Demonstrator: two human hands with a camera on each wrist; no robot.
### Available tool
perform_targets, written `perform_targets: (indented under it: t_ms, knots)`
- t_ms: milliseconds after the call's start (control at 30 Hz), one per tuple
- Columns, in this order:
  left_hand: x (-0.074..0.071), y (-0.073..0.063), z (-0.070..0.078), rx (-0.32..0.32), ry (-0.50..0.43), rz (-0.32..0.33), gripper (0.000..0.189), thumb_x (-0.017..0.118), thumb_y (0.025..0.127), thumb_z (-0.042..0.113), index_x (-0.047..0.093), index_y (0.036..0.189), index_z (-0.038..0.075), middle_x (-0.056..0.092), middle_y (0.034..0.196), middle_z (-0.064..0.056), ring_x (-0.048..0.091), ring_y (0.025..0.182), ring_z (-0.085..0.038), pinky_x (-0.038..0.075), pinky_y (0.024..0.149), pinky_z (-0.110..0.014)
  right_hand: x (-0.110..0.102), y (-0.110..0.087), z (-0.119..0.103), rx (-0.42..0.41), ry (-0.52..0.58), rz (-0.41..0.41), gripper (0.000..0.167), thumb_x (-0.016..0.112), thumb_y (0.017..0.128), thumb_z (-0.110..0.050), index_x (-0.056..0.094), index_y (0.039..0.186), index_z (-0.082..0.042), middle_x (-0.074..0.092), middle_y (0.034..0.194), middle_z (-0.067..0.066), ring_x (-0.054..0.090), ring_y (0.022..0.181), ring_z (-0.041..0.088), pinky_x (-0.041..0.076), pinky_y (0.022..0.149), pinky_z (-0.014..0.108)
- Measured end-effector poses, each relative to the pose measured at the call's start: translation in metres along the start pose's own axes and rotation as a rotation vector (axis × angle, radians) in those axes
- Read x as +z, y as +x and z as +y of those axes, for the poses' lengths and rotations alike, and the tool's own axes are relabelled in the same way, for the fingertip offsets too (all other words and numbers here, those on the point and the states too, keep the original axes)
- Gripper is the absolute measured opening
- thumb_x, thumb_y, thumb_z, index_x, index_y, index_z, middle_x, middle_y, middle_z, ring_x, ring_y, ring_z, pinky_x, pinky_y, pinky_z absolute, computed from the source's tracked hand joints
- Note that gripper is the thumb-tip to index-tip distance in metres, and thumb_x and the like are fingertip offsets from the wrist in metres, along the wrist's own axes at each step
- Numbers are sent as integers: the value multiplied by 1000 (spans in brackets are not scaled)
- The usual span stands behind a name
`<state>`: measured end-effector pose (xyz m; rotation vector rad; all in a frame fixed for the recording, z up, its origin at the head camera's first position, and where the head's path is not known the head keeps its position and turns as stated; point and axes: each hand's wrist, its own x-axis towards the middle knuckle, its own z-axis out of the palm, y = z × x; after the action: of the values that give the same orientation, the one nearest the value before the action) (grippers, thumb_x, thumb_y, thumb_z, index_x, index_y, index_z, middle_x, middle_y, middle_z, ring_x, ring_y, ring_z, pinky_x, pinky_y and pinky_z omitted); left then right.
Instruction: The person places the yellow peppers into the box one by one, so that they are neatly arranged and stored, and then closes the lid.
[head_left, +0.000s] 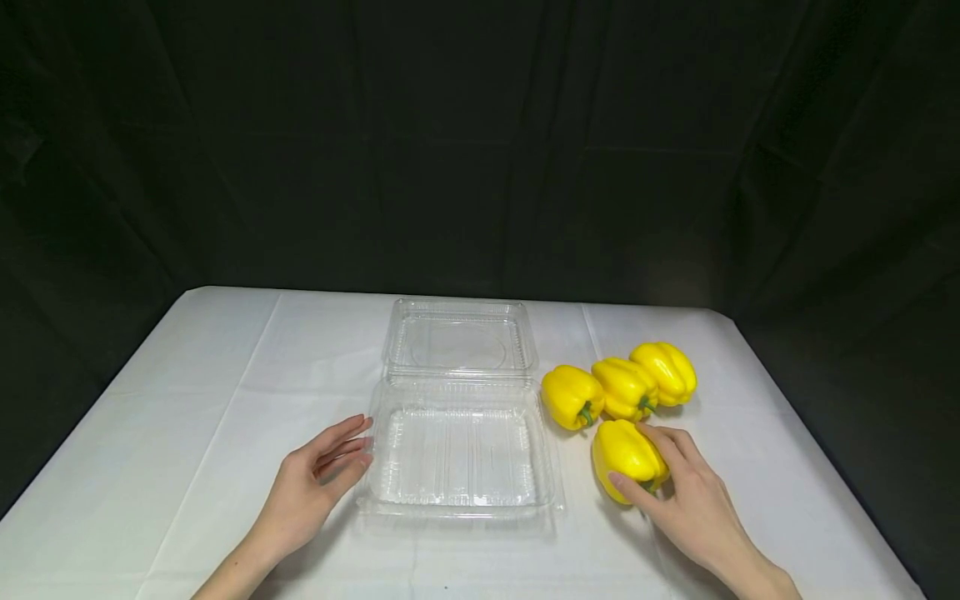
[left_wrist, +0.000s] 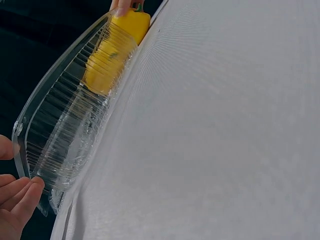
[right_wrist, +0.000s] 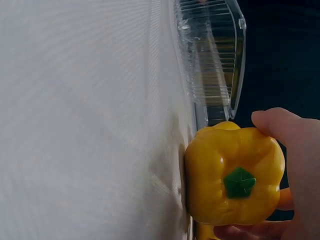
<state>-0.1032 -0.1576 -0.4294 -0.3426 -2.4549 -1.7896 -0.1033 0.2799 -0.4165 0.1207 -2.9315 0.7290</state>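
- Where two clear halves join along a crease, we list one plastic container, laid open on the white tablecloth: ribbed base on the near side, lid on the far side.
- Contents: through the base we see white cloth; all four peppers are outside, to its right.
- Held pepper, yellow: nearest the person, right of the base and apart from it. Blocky, lobed, glossy; short green stem facing the right wrist camera. Whether its underside meets the cloth, we cannot tell.
- Left pepper, middle pepper, far pepper: likewise yellow and shiny, set in a slanting row beyond the held one; we note green stems on the first two.
- Right hand: thumb and fingers curled about the held pepper, gripping it.
- Left hand: fingers relaxed, slightly bent, at the base's left edge; we cannot tell whether the tips touch.
- Backdrop: dark curtain, lightly creased.
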Motion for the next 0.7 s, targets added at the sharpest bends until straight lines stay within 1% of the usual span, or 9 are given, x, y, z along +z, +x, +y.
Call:
perform_targets:
  t_ms: [233,367,467,567,700]
  knots:
    - [1,0,-1,-7,-13,0,48,68,96,13,53,140,2,61,138,-12,65,119,-22,52,98,-17,0,0,1,-2,7,23,83,71,85,-60,45,146,-10,50,133,10,54,120,37,48,95,64]
    - [0,0,-2,-1,-6,0,47,68,96,13,54,140,3,62,138,-12,65,119,-22,52,98,-17,1,0,0,11,15,34,84,73,84,-61,45,144,-10,50,132,11,55,115,36,51,90,59]
    - [0,0,-2,0,-2,-2,47,68,96,14,54,140,3,62,137,-11,65,119,-22,52,97,-17,1,0,1,12,16,61,82,75,82,-59,47,142,-10,50,132,11,57,109,34,54,86,53]
    - [1,0,-2,-2,0,-2,47,68,97,15,54,140,4,62,137,-11,65,119,-22,52,97,-17,1,0,2,2,17,96,80,78,81,-55,49,140,-9,50,130,10,58,106,31,54,84,50]
    - [1,0,-2,-6,-2,-2,46,68,97,16,54,140,4,62,137,-11,65,119,-22,52,97,-17,1,0,2,-8,24,117,78,81,80,-53,52,137,-8,52,127,10,57,106,30,53,85,51]
